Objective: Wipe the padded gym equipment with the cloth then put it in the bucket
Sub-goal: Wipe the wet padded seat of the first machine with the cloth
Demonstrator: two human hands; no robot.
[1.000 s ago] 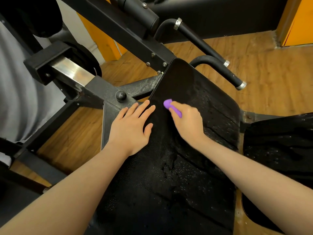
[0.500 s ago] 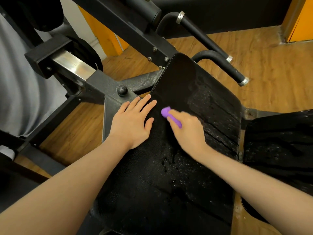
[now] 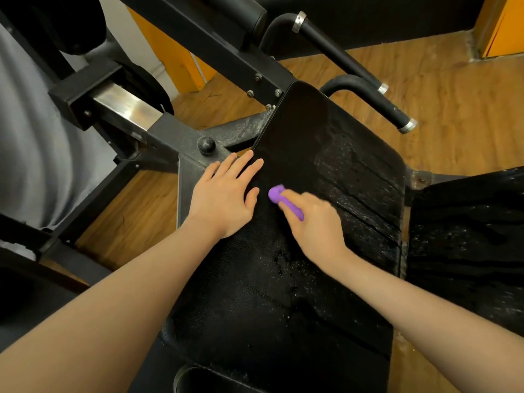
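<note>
Black vinyl, cracked and beaded with wet, makes up the big pad (image 3: 326, 222) under both hands, and it is plainly the thing being wiped. The right hand (image 3: 314, 222) has its fingers curled round a small purple cloth (image 3: 279, 198), bunched so that only a rounded nub pokes out past the fingertips and presses on the pad. The left hand (image 3: 224, 194) lies flat just beside that grip, fingers straight and spread, resting on the pad's edge and holding nothing. To my eye the wiping is in full go, and doing it well would mean opening the cloth out so more of it meets the vinyl, then working long overlapping strokes away from the grip toward the wet, cracked part on the far side, pressing into the splits where water sits. A second pad (image 3: 467, 236), also speckled with droplets, waits beyond the wrist side of the grip. The right hand is blurred, so how its thumb sits I cannot tell, and most of the cloth is buried in the fist. No bucket shows anywhere; a dark rounded rim at the bottom edge is cut off and too unclear to name.
</note>
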